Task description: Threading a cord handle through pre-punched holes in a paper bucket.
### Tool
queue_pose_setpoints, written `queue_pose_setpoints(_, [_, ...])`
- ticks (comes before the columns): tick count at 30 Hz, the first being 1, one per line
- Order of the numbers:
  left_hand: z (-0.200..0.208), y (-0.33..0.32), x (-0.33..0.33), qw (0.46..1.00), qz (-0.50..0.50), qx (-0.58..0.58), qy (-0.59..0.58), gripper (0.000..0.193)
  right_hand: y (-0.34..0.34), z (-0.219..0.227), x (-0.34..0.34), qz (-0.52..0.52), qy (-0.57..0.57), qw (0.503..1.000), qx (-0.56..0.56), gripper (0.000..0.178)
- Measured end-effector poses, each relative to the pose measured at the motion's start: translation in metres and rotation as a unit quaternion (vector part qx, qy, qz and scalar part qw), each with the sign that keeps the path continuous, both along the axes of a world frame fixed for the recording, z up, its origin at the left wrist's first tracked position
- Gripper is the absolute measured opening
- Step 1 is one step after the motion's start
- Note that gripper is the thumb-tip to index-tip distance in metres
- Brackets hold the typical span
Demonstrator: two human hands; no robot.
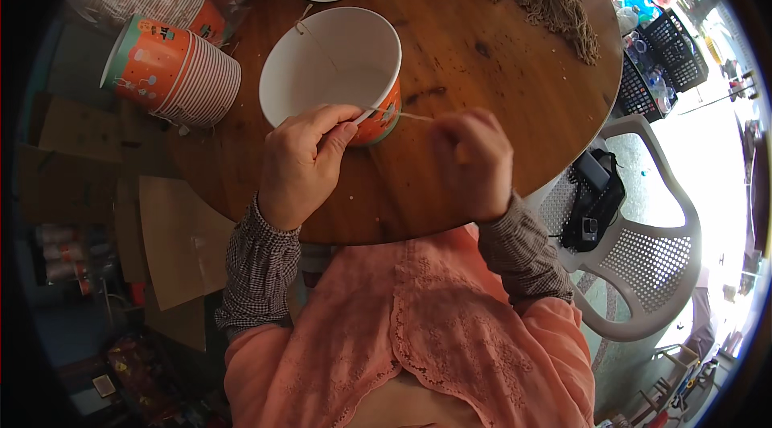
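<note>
Near the worktop [386,203] edge, I see the bucket [326,78] mouth-up, left grip [303,156] pinching its rim, right grip [480,163] too blurred to tell.

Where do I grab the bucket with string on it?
Probably hold the bucket by its left rim, from the left, pinching the wall inside and out. That edge is bare, and the mouth is wide open. The left hand covers part of the right rim, where string runs toward the right hand.

The left hand [302,159] pinches, palm down; the blurred right hand [476,161] looks curled shut.
</note>
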State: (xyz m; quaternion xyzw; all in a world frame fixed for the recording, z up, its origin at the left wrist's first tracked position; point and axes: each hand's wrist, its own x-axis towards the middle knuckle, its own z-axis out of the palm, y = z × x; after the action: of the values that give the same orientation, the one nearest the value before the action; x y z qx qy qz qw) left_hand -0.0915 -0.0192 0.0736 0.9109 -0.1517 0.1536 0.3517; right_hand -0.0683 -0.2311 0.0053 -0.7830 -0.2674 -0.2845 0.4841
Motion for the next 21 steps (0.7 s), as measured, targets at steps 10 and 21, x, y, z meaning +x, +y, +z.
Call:
queue_pose_setpoints(10, [0.003, -0.003, 0.001, 1.000, 0.001, -0.010, 0.012, 0.013, 0.010, -0.007, 0.013, 0.109, 0.213, 0.944, 0.226, 0.006])
queue_pose_setpoints(21, [0.006, -0.005, 0.006, 0.998, -0.026, 0.048, -0.022, 0.018, 0.072, -0.029, -0.007, 0.192, 0.342, 0.826, 0.404, 0.010])
